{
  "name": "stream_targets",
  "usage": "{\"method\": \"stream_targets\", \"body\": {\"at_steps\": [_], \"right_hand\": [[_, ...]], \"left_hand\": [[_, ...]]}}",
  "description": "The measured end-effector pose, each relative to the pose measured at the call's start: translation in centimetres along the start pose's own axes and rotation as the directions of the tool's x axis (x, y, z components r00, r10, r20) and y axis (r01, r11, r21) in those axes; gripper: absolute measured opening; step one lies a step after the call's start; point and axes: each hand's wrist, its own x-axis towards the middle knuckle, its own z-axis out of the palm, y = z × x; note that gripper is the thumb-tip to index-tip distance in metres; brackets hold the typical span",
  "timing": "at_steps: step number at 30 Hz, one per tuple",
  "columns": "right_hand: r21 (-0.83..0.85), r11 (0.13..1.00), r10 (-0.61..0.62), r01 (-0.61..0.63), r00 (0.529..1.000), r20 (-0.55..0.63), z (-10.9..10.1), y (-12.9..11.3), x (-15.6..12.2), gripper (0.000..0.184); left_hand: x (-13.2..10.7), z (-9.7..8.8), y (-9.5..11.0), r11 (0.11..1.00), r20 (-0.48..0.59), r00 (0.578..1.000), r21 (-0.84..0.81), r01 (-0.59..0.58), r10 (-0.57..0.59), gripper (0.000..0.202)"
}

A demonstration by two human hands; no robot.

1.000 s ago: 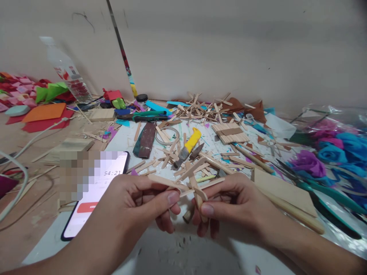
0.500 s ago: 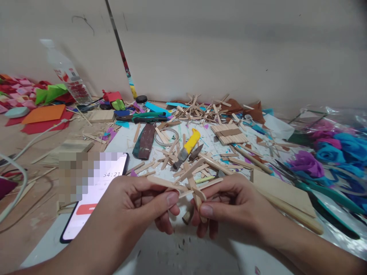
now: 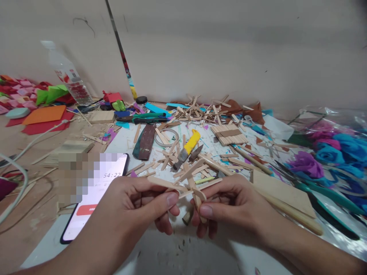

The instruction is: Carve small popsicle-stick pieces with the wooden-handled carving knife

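Between my two hands is a small airplane-like figure of wooden craft sticks [image 3: 191,182], several sticks crossing one another. My left hand [image 3: 149,204] pinches the left-pointing stick between thumb and bent fingers. On the other side, my right hand [image 3: 226,208] grips the lower end of the upright stick, its thumb on the front. The figure is held above the white work surface [image 3: 174,256]. Just beyond it lie a yellow-handled utility knife [image 3: 187,149] and loose craft sticks [image 3: 169,158]. Part of the sticks is hidden behind my fingers.
A phone [image 3: 99,198] with a running timer lies at the left. Green-handled scissors [image 3: 323,198] and a wooden rod [image 3: 295,214] are at the right. Farther back are pliers [image 3: 149,117], a stick pile [image 3: 197,110], a plastic bottle [image 3: 69,76] and paper flowers [image 3: 329,149].
Both hands and the craft-stick figure stay in nearly the same place. The phone's timer has gone from 54:21 to 54:22.
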Motion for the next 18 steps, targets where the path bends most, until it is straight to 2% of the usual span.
{"method": "stream_targets", "body": {"at_steps": [7,18], "right_hand": [[0.01,1.0,0.004,-0.004,1.0,-0.013,0.23,-0.07,0.15,0.025],[0.013,1.0,0.002,-0.002,1.0,-0.012,0.12,0.05,0.07,0.02]], "left_hand": [[-0.16,-0.05,-0.02,1.0,-0.003,1.0,0.0,0.001,-0.001,0.029],[0.02,-0.05,0.07,1.0,0.001,1.0,-0.017,-0.007,0.007,0.03]]}}
